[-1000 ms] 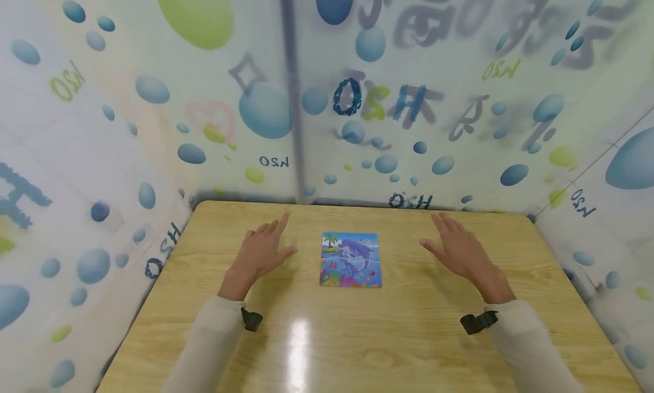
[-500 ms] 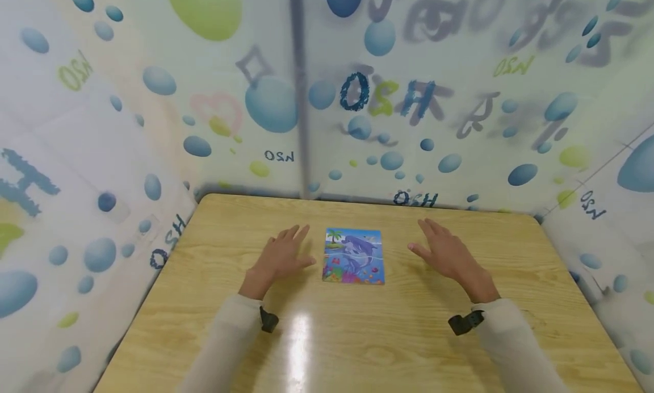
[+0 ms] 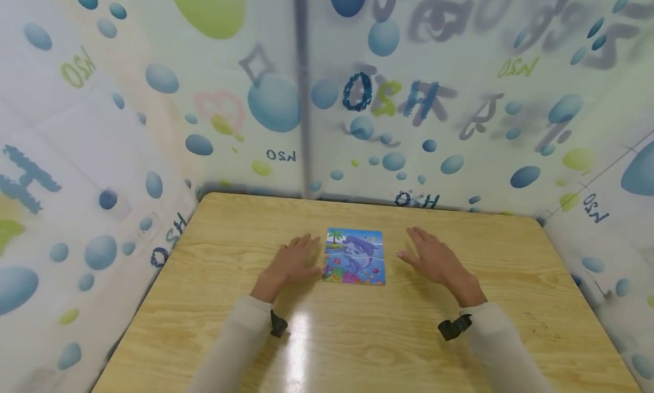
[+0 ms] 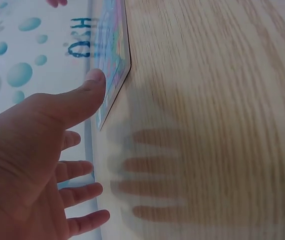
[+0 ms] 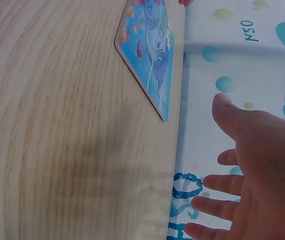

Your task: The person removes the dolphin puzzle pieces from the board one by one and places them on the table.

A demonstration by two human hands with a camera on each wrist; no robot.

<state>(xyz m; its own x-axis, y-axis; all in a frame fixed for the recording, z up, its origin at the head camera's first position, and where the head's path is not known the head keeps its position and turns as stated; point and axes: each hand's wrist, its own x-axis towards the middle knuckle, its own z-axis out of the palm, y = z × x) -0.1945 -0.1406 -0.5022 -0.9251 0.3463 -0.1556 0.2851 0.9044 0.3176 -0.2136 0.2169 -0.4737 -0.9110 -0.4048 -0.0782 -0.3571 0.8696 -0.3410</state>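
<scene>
A flat square picture board with dolphins, a palm tree and coral lies on the wooden table. My left hand is at its left side, fingers spread, the thumb by the lower left edge; whether it touches cannot be told. To the right of the board, across a small gap, my right hand hovers with fingers extended and holds nothing. The left wrist view shows the left thumb in front of the board's edge. In the right wrist view the board lies apart from the right hand.
The light wooden table reaches to a back wall covering printed with blue and green drops and lettering. Similar printed sheets stand at the left and right sides. Each wrist carries a black strapped device.
Both hands have moved inward toward the board, the left hand to the right and the right hand to the left. The head view has shifted slightly. The board lies as before.
</scene>
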